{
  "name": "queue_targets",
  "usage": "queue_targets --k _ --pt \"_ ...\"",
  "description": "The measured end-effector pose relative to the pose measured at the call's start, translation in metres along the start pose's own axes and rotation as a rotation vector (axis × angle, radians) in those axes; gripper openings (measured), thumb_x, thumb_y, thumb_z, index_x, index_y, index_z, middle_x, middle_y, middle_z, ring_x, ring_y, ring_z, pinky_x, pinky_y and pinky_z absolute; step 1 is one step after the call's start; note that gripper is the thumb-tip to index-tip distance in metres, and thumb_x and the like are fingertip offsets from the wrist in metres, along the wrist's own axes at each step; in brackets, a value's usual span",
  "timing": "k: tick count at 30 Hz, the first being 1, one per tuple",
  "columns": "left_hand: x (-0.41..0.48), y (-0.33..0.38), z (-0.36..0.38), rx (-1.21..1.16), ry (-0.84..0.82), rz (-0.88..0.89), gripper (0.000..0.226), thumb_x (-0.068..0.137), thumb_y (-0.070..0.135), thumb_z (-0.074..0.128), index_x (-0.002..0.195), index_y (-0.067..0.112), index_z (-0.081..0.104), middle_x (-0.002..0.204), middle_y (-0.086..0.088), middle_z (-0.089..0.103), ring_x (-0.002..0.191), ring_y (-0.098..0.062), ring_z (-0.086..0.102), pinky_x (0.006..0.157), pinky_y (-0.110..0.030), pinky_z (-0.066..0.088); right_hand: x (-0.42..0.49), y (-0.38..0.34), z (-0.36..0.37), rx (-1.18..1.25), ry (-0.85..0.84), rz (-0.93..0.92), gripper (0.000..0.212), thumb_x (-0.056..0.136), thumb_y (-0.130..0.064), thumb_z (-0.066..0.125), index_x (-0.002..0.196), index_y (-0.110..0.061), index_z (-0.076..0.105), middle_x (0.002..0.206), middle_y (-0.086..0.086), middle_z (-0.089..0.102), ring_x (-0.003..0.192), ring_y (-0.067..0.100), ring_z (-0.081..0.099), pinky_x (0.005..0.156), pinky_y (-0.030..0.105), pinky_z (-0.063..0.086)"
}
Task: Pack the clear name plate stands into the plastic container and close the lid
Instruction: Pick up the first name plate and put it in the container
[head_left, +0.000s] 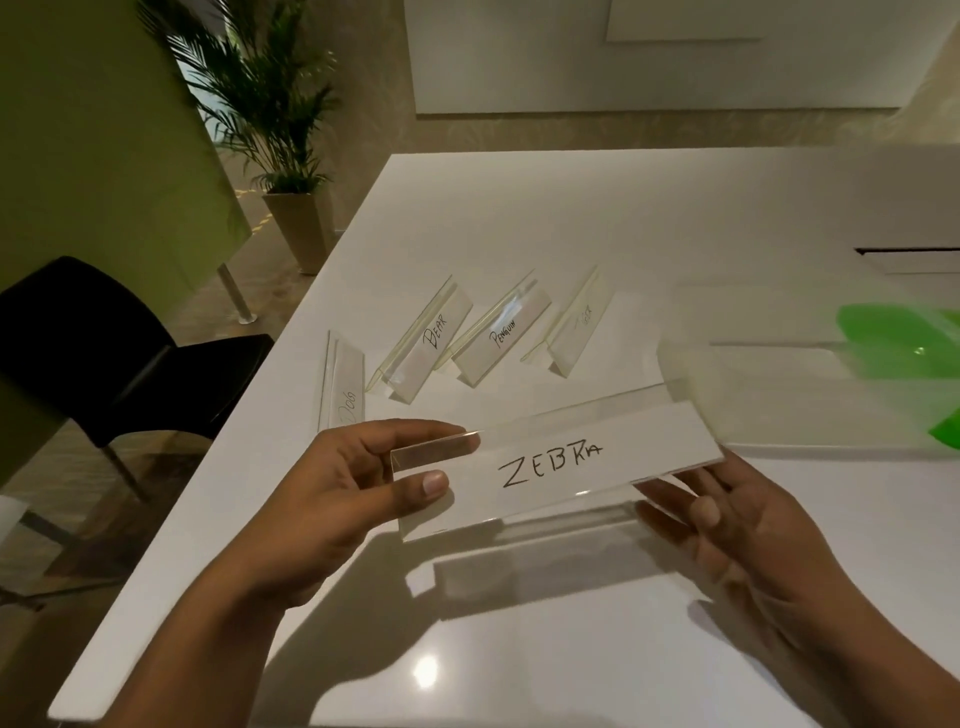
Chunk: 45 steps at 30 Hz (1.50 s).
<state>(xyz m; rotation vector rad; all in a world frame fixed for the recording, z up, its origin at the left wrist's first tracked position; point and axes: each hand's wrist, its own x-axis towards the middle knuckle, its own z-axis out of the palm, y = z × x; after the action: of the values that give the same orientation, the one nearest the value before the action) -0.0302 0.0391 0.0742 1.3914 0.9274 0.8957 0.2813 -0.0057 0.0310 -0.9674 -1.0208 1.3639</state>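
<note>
I hold a clear name plate stand marked ZEBRA (556, 462) above the white table (571, 223). My left hand (337, 488) pinches its left end between thumb and fingers. My right hand (737, 525) supports its right end from below with fairly straight fingers. Further back on the table lie stands marked DOG (344, 384), BEAR (426, 343) and PENGUIN (498, 338), plus one with faint writing (571, 327). The clear plastic container (779, 374) with green clips (904, 338) sits at the right, blurred.
A black chair (104, 343) stands left of the table. A potted palm (280, 130) and a green partition (93, 130) are beyond the table's left edge. A white box (914, 254) sits at the far right.
</note>
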Motion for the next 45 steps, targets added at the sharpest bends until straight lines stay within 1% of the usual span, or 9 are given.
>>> queue_targets --k 5,10,13,17,19,23,30,35,45 --pt "0.005 0.009 0.010 -0.003 -0.048 0.048 0.034 0.073 0.025 0.076 0.108 0.025 0.078 0.118 -0.002 0.074 0.114 -0.022 0.067 0.085 -0.028 0.057 -0.001 -0.007 0.004 0.134 0.056 -0.036 0.080 0.046 -0.045 0.095 0.113 -0.012 0.068 0.107 0.017 0.072 0.100 0.030 0.069 0.083 0.037 0.056" --pt "0.010 0.013 0.012 -0.018 -0.066 0.084 0.034 0.074 0.023 0.075 0.108 0.023 0.077 0.118 -0.004 0.074 0.114 -0.023 0.067 0.084 -0.026 0.057 -0.003 -0.018 0.010 0.197 0.031 -0.122 0.037 0.053 -0.045 0.091 0.076 -0.020 0.075 0.094 0.005 0.077 0.094 0.017 0.072 0.083 0.030 0.055" --pt "0.012 0.014 0.016 -0.024 -0.061 0.101 0.035 0.073 0.023 0.075 0.108 0.023 0.077 0.116 -0.003 0.075 0.113 -0.021 0.068 0.081 -0.025 0.057 -0.003 -0.022 0.012 0.233 0.064 -0.139 0.034 0.051 -0.044 0.091 0.071 -0.023 0.076 0.082 -0.003 0.077 0.086 0.010 0.073 0.080 0.025 0.056" --pt "0.015 0.017 0.027 -0.019 0.053 0.173 0.060 0.068 0.049 0.083 0.122 0.028 0.068 0.128 0.002 0.069 0.122 -0.016 0.061 0.087 -0.024 0.056 -0.002 -0.027 0.016 0.299 0.104 -0.167 0.028 0.051 -0.044 0.091 0.065 -0.027 0.075 0.079 -0.008 0.076 0.087 0.006 0.072 0.080 0.023 0.055" --pt "0.016 0.014 0.035 -0.121 0.118 0.178 0.081 0.058 0.061 0.085 0.129 0.028 0.062 0.133 0.002 0.065 0.124 -0.017 0.059 0.097 -0.036 0.053 -0.002 -0.028 0.017 0.280 0.126 -0.167 0.029 0.049 -0.046 0.090 0.066 -0.027 0.075 0.070 -0.009 0.073 0.080 0.007 0.072 0.077 0.025 0.057" --pt "0.017 0.002 0.056 -0.499 0.194 0.099 0.101 0.045 0.047 0.096 0.133 0.017 0.056 0.134 -0.006 0.064 0.123 -0.032 0.060 0.102 -0.061 0.043 -0.002 -0.028 0.014 0.246 0.231 -0.067 0.046 0.032 -0.050 0.095 0.062 -0.026 0.070 0.059 -0.007 0.063 0.067 0.014 0.073 0.055 0.023 0.057" --pt "0.016 -0.004 0.072 -0.645 0.273 0.070 0.083 0.048 0.026 0.099 0.123 0.022 0.066 0.122 -0.010 0.072 0.107 -0.031 0.070 0.078 -0.033 0.060 -0.001 -0.032 0.011 0.296 0.266 -0.049 0.016 0.049 -0.028 0.082 0.056 -0.024 0.068 0.056 -0.005 0.062 0.056 0.013 0.067 0.045 0.020 0.050" --pt "0.016 0.001 0.073 -0.636 0.248 0.106 0.064 0.048 0.029 0.098 0.107 0.020 0.076 0.112 -0.012 0.076 0.102 -0.028 0.073 0.072 -0.027 0.061 -0.002 -0.032 0.011 0.257 0.252 -0.071 0.045 0.029 -0.048 0.095 0.057 -0.025 0.069 0.059 -0.006 0.062 0.057 0.013 0.067 0.047 0.020 0.049" --pt "0.014 0.004 0.074 -0.609 0.245 0.088 0.061 0.046 0.034 0.099 0.103 0.023 0.077 0.109 -0.012 0.076 0.100 -0.028 0.073 0.071 -0.027 0.061 -0.004 -0.032 0.011 0.221 0.245 -0.079 0.043 0.033 -0.052 0.094 0.057 -0.027 0.069 0.058 -0.006 0.064 0.059 0.013 0.066 0.048 0.020 0.049"
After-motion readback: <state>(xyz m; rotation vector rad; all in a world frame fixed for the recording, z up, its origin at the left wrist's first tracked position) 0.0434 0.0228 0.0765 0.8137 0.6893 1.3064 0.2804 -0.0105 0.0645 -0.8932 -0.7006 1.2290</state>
